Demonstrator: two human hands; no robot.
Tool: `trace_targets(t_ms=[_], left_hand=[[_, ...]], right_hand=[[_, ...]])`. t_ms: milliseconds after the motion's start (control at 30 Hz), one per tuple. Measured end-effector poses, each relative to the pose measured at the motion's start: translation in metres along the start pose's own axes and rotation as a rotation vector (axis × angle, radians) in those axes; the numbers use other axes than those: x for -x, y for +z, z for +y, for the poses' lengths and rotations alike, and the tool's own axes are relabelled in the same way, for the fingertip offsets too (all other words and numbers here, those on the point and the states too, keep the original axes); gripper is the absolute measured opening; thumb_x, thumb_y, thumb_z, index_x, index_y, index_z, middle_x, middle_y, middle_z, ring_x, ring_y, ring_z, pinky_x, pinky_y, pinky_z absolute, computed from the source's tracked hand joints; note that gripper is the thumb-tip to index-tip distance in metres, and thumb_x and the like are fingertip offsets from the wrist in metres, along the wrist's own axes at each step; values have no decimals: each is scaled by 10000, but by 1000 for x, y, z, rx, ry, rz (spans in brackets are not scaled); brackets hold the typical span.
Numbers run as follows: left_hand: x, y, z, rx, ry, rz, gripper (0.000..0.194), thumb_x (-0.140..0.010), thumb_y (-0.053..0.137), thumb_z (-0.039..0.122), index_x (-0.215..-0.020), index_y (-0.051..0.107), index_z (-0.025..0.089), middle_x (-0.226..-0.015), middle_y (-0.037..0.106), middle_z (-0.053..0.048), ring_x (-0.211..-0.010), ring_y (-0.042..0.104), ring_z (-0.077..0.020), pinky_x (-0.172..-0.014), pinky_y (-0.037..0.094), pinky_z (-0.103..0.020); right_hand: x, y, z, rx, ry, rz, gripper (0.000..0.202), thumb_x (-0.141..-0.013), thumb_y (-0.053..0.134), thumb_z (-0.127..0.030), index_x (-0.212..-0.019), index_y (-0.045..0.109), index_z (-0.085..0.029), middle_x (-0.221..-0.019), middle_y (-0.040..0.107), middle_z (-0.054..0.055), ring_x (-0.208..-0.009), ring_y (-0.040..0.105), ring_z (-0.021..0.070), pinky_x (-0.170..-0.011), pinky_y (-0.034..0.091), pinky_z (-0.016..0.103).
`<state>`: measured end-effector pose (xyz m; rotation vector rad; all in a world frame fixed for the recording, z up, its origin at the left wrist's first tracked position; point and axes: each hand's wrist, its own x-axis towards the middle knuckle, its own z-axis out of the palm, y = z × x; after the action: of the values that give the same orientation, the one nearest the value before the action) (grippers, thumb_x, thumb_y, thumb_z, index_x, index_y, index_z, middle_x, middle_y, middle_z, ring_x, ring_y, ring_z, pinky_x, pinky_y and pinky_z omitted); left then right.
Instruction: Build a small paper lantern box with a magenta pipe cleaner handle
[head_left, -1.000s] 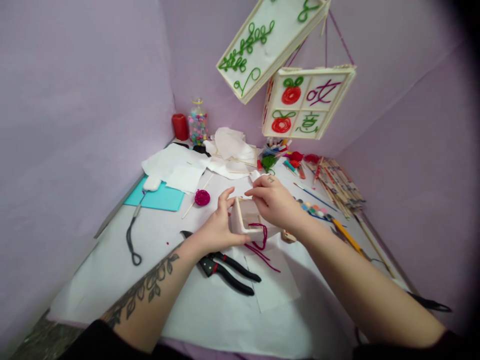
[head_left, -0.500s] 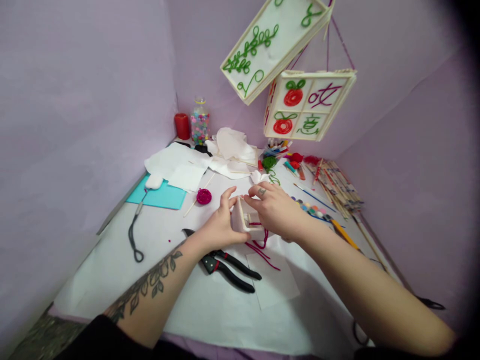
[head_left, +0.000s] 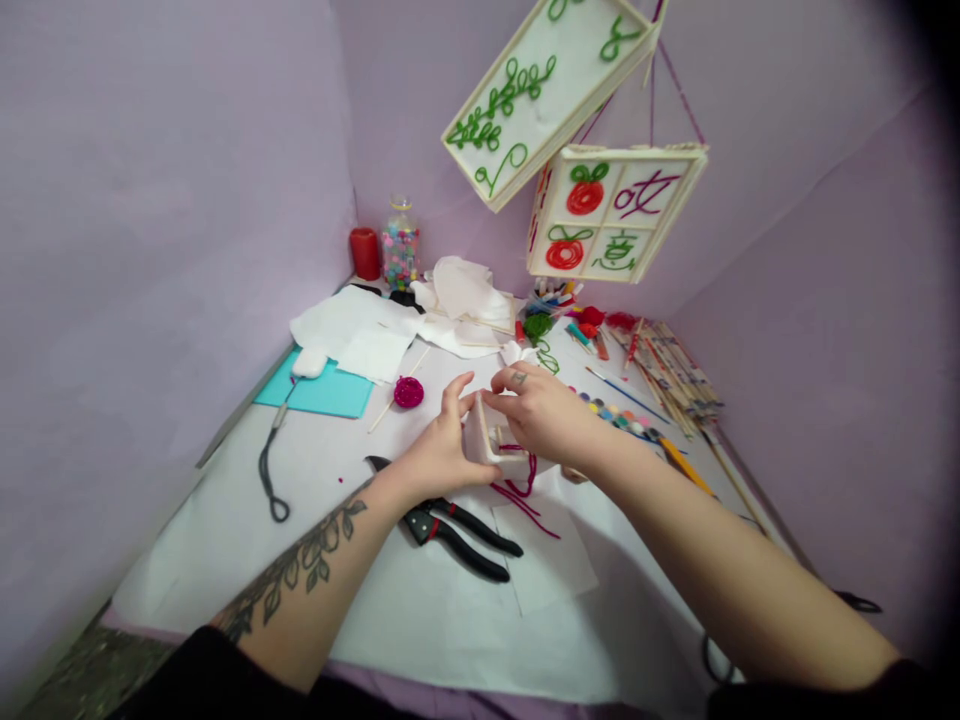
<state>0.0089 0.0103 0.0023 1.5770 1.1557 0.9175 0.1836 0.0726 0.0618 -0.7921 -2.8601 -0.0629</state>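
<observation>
A small white box frame (head_left: 513, 462) stands on the white-covered table, its near side low and its inside partly visible. My left hand (head_left: 442, 445) grips its left side, thumb along the front lower edge and fingers at the upper left edge. Over its top right is my right hand (head_left: 541, 412), fingertips pinched at the upper rim; whatever lies between them is too small to tell. Magenta cord (head_left: 531, 512) runs from inside the box and trails onto the table in front. Black pruning shears (head_left: 457, 535) lie just below my left hand.
A magenta yarn coil (head_left: 409, 392) and turquoise sheet (head_left: 330, 390) lie left. Decorated lanterns (head_left: 615, 215) hang above the back. A bead bottle (head_left: 400, 250) and red candle (head_left: 365, 254) stand behind. Paint pots (head_left: 611, 412), a yellow cutter (head_left: 686, 466) and sticks (head_left: 675, 370) lie right.
My right hand has shifted very slightly left and up at the box rim. My left hand and the box have stayed in place.
</observation>
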Motion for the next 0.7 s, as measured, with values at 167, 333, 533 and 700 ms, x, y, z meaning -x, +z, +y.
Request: trace_targets(t_ms=[167, 333, 533, 700], left_hand=[[-1, 1, -5, 3, 31, 7, 1217, -593, 828, 246, -1502, 19, 242, -1512, 366, -215, -1338, 450, -331, -1081, 372, -513], [-2, 0, -4, 9, 25, 1, 1228, -586, 838, 260, -1500, 19, 223, -1517, 343, -231, -1364, 417, -333, -1104, 342, -523], [-1, -2, 1, 36, 17, -20, 1220, -577, 846, 262, -1500, 49, 215, -1505, 344, -256, -1354, 430, -340, -1115, 314, -544], [-2, -2, 1, 33, 16, -26, 1212, -583, 842, 258, -1491, 42, 205, -1500, 335, -270, -1392, 379, -330, -1132, 281, -545]], right_hand=[[-4, -7, -2, 163, -154, -107, 212, -893, 520, -91, -939, 726, -114, -889, 656, 126, -881, 534, 262, -746, 419, 384], [5, -19, 10, 1, -255, 59, 285, -885, 468, -55, -915, 737, -145, -938, 679, 116, -888, 572, 244, -773, 468, 385], [34, -19, 42, -340, 265, 322, 335, -818, 452, -62, -905, 741, -207, -979, 650, 76, -929, 626, 211, -857, 504, 395], [37, 0, 42, -345, 323, 162, 356, -817, 478, -111, -1045, 739, -192, -1089, 616, 110, -1060, 576, 257, -947, 463, 474]])
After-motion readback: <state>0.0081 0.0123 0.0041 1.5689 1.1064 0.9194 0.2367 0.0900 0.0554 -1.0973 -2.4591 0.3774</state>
